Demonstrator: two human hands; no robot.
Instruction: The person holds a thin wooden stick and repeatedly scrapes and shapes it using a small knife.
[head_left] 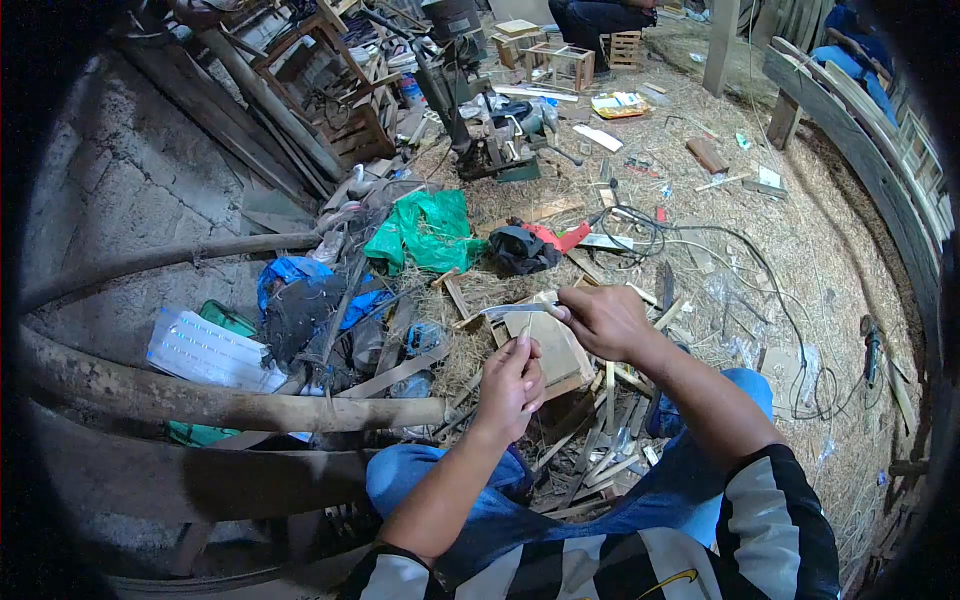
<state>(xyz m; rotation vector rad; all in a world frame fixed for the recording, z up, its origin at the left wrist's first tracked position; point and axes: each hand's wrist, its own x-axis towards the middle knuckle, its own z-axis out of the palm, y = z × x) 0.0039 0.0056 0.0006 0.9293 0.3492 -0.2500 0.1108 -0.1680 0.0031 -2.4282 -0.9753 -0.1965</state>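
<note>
My right hand (606, 322) is closed around the handle of a knife (508, 309), its blade pointing left. Just below the blade, my left hand (510, 388) pinches a thin wooden stick (527, 327) that stands roughly upright. The stick's tip is close to the blade; whether they touch I cannot tell. Behind both hands, between my knees, sits a pale wooden block (560, 352) with a flat top. Wood offcuts (600, 470) lie in a heap below it.
A bamboo pole (230, 400) crosses on the left. Beyond my hands lie a green plastic bag (425, 230), a black bag (522, 248) and a red power tool (565, 236). Cables (740, 240) and an angle grinder (870, 348) are on the right. Other people (600, 22) sit farther back.
</note>
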